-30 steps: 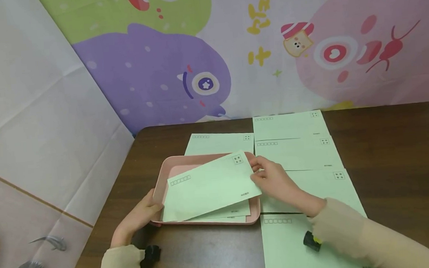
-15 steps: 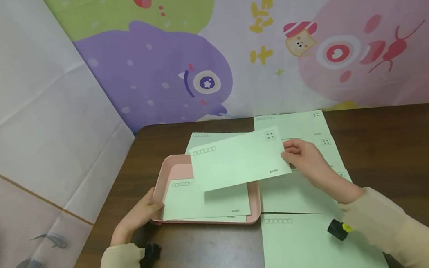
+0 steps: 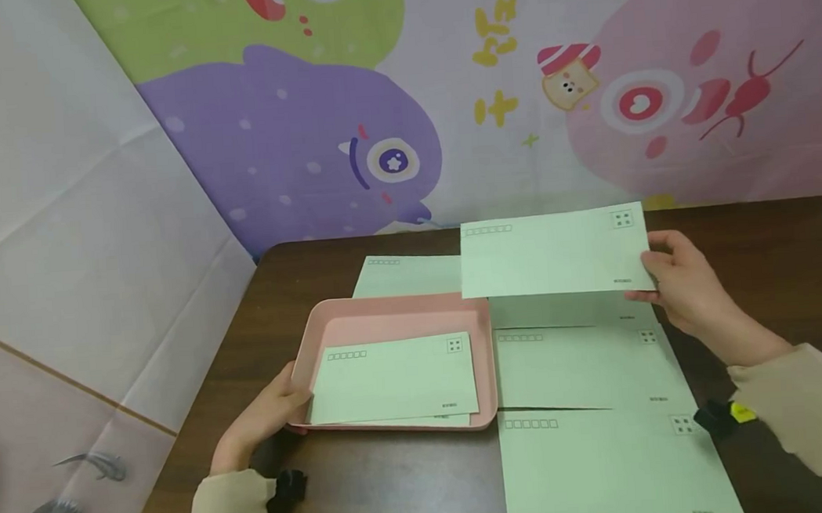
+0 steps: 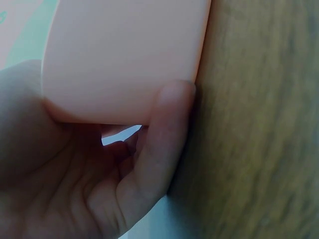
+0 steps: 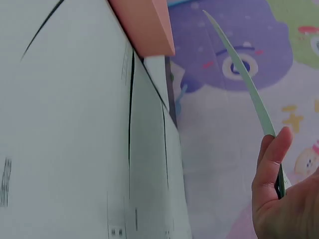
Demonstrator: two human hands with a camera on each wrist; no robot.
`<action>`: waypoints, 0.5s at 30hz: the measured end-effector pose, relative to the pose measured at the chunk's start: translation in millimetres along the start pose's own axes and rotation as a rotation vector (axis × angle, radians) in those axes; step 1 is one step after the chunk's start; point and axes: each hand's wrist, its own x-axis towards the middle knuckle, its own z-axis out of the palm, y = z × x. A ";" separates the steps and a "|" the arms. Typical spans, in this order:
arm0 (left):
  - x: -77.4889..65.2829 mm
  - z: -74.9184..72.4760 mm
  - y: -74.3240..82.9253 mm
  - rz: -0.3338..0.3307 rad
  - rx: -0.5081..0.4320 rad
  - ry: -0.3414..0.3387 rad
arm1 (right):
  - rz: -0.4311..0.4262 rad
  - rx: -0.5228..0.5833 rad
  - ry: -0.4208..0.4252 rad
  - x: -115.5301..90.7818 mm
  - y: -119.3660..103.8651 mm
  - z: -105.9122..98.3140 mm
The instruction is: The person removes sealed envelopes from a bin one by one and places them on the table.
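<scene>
My right hand (image 3: 688, 286) pinches a pale green envelope (image 3: 555, 251) by its right edge. It is held above the table's back part, over the column of envelopes. In the right wrist view this envelope (image 5: 244, 74) appears edge-on and slightly bowed, clear of the surface below. My left hand (image 3: 268, 410) grips the near left corner of a pink tray (image 3: 394, 320). The left wrist view has the fingers (image 4: 172, 114) curled under that corner. Inside the tray lie envelopes (image 3: 393, 379), one overlapping another.
Right of the tray, envelopes (image 3: 587, 363) run in a column toward the table's front, the nearest envelope (image 3: 607, 464) at the bottom. Another envelope (image 3: 405, 275) lies behind the tray, partly covered. A cartoon-printed cloth (image 3: 305, 137) hangs behind the dark wooden table (image 3: 772, 266).
My right hand has lifted the top envelope out of the tray and carried it right and back. The left hand and tray have stayed in place.
</scene>
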 end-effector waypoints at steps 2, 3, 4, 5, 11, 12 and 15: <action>0.0 -0.1 0.8 -0.007 -0.007 -0.002 | 0.024 0.076 0.018 1.8 3.2 -11.1; 0.0 -0.3 0.9 -0.008 -0.010 -0.004 | 0.041 0.130 0.028 3.0 4.7 -16.4; 0.0 -0.4 1.0 -0.009 -0.014 -0.006 | 0.056 0.190 0.033 4.1 6.2 -21.7; -0.1 -0.6 0.9 -0.008 -0.019 -0.007 | 0.071 0.245 0.041 5.4 7.7 -26.6; -1.2 -1.0 0.4 0.000 -0.026 -0.011 | 0.132 0.413 0.080 11.5 15.8 -54.2; -1.4 -0.9 0.5 0.000 -0.030 -0.013 | 0.146 0.436 0.088 12.3 17.2 -58.5; -1.5 -0.6 1.1 -0.005 -0.044 -0.019 | 0.188 0.548 0.119 15.1 22.9 -72.3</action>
